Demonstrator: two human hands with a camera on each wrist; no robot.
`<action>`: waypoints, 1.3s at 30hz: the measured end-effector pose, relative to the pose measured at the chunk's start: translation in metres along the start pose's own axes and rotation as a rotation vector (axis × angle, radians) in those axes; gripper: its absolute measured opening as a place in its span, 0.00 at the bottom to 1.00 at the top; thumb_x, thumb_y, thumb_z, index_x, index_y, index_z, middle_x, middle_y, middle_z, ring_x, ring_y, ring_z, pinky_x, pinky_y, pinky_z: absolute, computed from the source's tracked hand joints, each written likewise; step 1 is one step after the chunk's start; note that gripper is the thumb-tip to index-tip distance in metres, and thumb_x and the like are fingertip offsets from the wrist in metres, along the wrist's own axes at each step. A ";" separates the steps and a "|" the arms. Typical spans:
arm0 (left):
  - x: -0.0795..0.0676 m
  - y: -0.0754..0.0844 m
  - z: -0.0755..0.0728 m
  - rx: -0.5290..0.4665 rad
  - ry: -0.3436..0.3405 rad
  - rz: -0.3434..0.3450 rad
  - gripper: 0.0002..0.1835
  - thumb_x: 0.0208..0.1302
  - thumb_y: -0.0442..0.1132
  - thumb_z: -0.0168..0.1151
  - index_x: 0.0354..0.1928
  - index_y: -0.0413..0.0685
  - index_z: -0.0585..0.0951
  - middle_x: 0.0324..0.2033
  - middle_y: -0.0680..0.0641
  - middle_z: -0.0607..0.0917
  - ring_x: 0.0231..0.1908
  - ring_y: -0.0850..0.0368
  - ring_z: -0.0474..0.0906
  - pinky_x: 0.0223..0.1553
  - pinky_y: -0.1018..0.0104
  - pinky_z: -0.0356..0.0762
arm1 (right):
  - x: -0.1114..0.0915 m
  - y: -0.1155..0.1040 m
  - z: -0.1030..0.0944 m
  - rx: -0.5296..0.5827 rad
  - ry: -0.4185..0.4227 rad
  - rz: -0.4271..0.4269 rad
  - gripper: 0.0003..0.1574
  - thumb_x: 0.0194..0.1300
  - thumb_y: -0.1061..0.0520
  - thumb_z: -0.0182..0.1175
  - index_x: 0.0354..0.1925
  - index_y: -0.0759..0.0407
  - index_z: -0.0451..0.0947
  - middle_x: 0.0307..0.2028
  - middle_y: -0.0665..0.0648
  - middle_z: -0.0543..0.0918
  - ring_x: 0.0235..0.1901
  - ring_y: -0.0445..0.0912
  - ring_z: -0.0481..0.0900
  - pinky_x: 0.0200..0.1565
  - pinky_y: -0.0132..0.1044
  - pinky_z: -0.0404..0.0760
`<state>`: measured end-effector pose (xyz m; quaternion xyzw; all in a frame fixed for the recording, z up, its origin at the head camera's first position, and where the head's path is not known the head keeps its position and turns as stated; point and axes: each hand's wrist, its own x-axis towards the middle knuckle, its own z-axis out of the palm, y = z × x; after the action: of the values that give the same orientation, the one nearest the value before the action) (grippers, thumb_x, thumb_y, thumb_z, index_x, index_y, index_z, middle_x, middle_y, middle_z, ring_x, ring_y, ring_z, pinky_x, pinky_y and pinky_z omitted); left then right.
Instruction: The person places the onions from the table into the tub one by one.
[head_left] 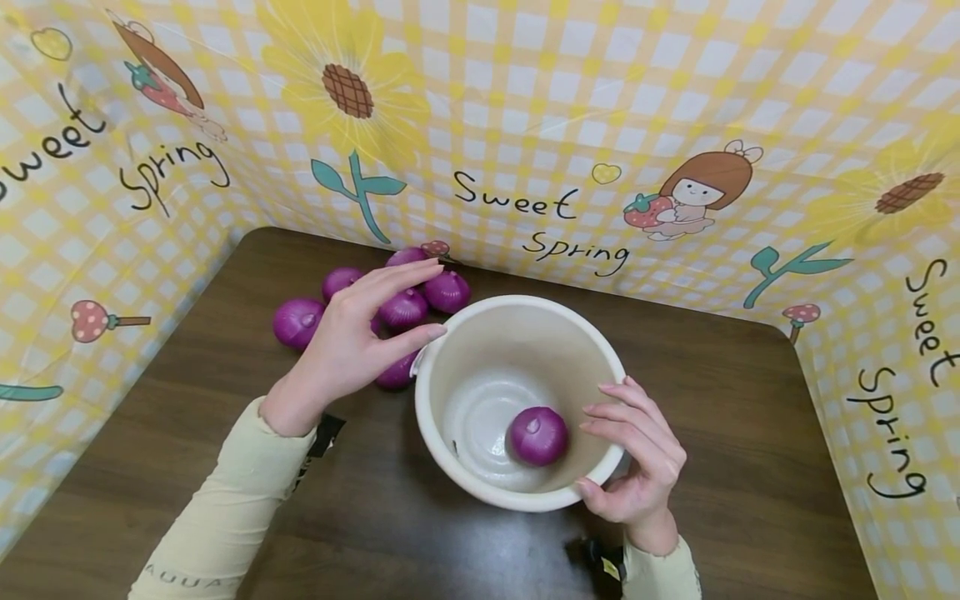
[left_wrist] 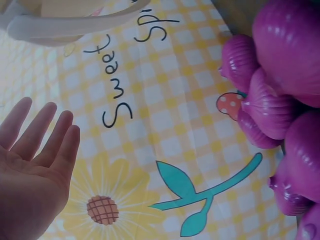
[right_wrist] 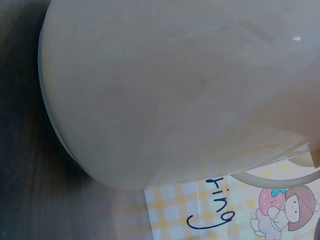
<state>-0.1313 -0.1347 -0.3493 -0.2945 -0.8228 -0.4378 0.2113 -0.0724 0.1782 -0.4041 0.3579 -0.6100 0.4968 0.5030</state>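
Observation:
In the head view a white bucket (head_left: 435, 408) stands on the table, with one purple onion (head_left: 538, 436) lying on its floor. My right hand (head_left: 637, 458) grips the bucket's right rim, fingers over the edge and thumb at the front. My left hand (head_left: 352, 333) is held over the group of onions to the left of the bucket, fingers straight and holding nothing. Its thumb tip overlaps the bucket's left rim. Several onions, such as the leftmost onion (head_left: 297, 323), show around this hand, partly hidden by it. The left wrist view shows the open palm (left_wrist: 35, 185) apart from the onions (left_wrist: 270, 105).
The dark wooden table (head_left: 375, 517) ends at a yellow checked cloth (head_left: 510, 125) that rises at the back and both sides. In the right wrist view the bucket's outer wall (right_wrist: 160, 100) fills most of the picture, and a curved bucket handle (right_wrist: 280, 180) shows low on the right.

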 end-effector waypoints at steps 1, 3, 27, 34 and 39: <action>-0.001 -0.001 0.000 -0.001 -0.001 -0.002 0.34 0.52 0.35 0.81 0.64 0.47 0.81 0.61 0.53 0.81 0.65 0.51 0.72 0.68 0.55 0.66 | 0.000 0.000 0.000 0.001 0.000 -0.001 0.36 0.57 0.36 0.69 0.18 0.69 0.81 0.23 0.66 0.84 0.34 0.64 0.83 0.57 0.55 0.78; -0.001 -0.004 0.000 -0.003 0.005 -0.004 0.34 0.52 0.34 0.81 0.64 0.46 0.81 0.62 0.52 0.81 0.65 0.51 0.72 0.68 0.55 0.66 | 0.000 0.001 0.000 0.003 0.000 -0.003 0.36 0.57 0.36 0.70 0.18 0.70 0.81 0.23 0.66 0.84 0.34 0.64 0.83 0.57 0.55 0.78; 0.005 -0.056 0.014 0.049 0.026 -0.211 0.31 0.64 0.49 0.73 0.67 0.52 0.79 0.64 0.54 0.79 0.65 0.57 0.72 0.66 0.55 0.68 | -0.001 0.002 -0.002 0.006 -0.008 -0.011 0.35 0.56 0.37 0.70 0.19 0.69 0.81 0.24 0.65 0.84 0.34 0.64 0.83 0.58 0.55 0.78; 0.010 -0.064 0.016 0.058 0.018 -0.242 0.30 0.64 0.51 0.73 0.66 0.53 0.79 0.62 0.53 0.80 0.65 0.57 0.73 0.66 0.54 0.69 | -0.001 0.002 -0.002 0.007 -0.008 -0.018 0.35 0.56 0.37 0.70 0.19 0.69 0.81 0.24 0.65 0.84 0.34 0.65 0.82 0.57 0.55 0.78; 0.015 -0.067 0.016 0.068 -0.003 -0.250 0.30 0.64 0.52 0.73 0.66 0.55 0.79 0.61 0.55 0.81 0.64 0.58 0.73 0.66 0.55 0.69 | -0.002 0.003 -0.002 0.006 -0.010 -0.022 0.35 0.56 0.37 0.70 0.19 0.69 0.81 0.24 0.66 0.84 0.33 0.65 0.82 0.57 0.55 0.78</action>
<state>-0.1888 -0.1458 -0.3884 -0.1830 -0.8679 -0.4318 0.1636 -0.0744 0.1811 -0.4069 0.3687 -0.6067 0.4914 0.5044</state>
